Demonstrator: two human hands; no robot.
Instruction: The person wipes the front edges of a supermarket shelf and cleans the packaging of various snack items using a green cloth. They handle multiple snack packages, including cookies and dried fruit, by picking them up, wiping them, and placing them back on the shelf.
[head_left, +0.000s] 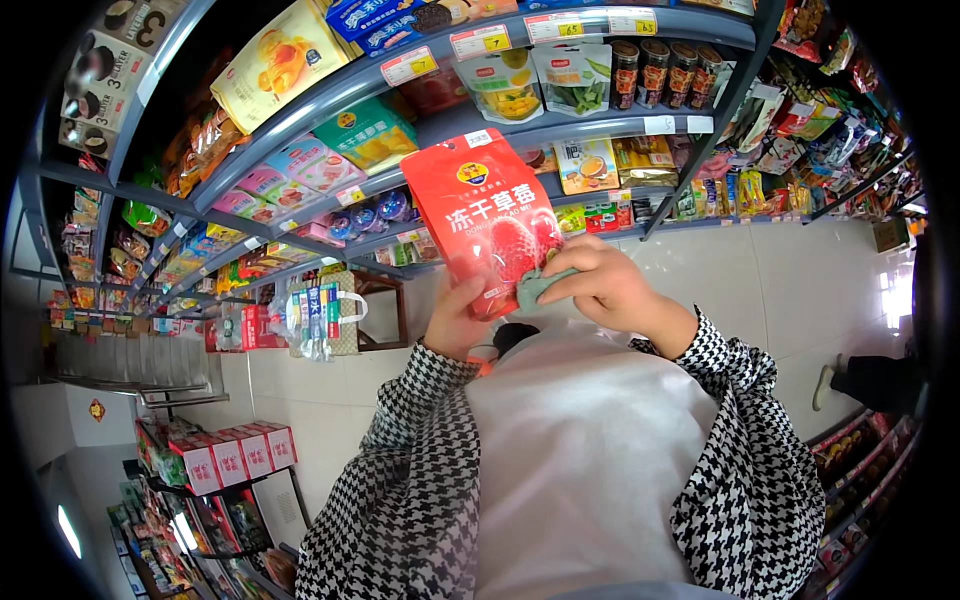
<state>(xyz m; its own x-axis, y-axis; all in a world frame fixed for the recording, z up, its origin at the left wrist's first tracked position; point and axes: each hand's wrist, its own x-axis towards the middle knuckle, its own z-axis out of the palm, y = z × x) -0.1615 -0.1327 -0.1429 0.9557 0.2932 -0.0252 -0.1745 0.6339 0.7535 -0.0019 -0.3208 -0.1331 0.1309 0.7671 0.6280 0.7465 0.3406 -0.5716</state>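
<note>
A red pouch of freeze-dried strawberries (499, 217) stands upright before me, its printed front facing my view. My left hand (459, 319) grips the pouch at its lower left, the thumb lying over the front. In my right hand (607, 285) is a folded grey-green cloth (546, 289), pinched between thumb and fingers. That cloth touches the lower right corner of the pouch. Behind the pouch runs a grey metal store shelf (480, 154), partly hidden by it. A teal snack pouch (367, 135) lies on the shelf to the left.
Mango and green snack pouches (501, 86) stand on the shelf beside several dark canisters (667, 71). A wooden stool (382, 311) with bags is on the tiled floor at left. Pink boxes (232, 457) top a rack at lower left. Another person's leg (874, 382) shows at right.
</note>
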